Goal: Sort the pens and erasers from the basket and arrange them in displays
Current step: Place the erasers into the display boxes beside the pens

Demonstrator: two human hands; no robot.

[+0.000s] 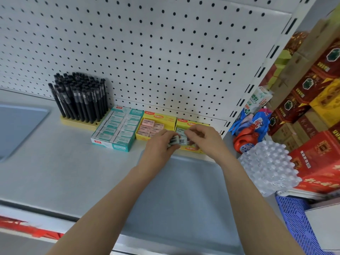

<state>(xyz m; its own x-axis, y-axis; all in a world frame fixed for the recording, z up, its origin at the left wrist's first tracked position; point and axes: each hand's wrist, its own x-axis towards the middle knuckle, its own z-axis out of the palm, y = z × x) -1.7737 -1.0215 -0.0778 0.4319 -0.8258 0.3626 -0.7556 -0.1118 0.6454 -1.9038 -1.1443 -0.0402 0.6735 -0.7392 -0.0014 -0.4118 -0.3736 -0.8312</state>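
Gripping a small bundle of sleeved erasers (179, 141), the left hand (160, 146) holds them just above the front lip of the right-most yellow box (192, 149), a barcode facing up. The right hand (204, 138) meets it there. Its fingertips curl onto the far end of the same bundle, seemingly pinching one eraser to peel it off, though I cannot tell how many it has hold of. The two hands all but touch, and they hide most of that box's inside, so how full it is cannot be read.

Just to the left sits a second yellow box (156, 117) with pink erasers in rows. Next comes a teal box (117, 128) packed with white-sleeved ones, then a yellow stand (79, 122) bristling with upright black pens (81, 96). All of them line the pegboard (165, 43) at the back of the grey shelf (64, 162). The blue basket (298, 219) is well apart, low on the right.

The main risk, as I judge it, is a slip — with several slick sleeves stacked in one grip, pulling one free could fan out the rest and spill them onto the shelf. The other is sorting: pale sleeves could land in the wrong box if the type goes unchecked.
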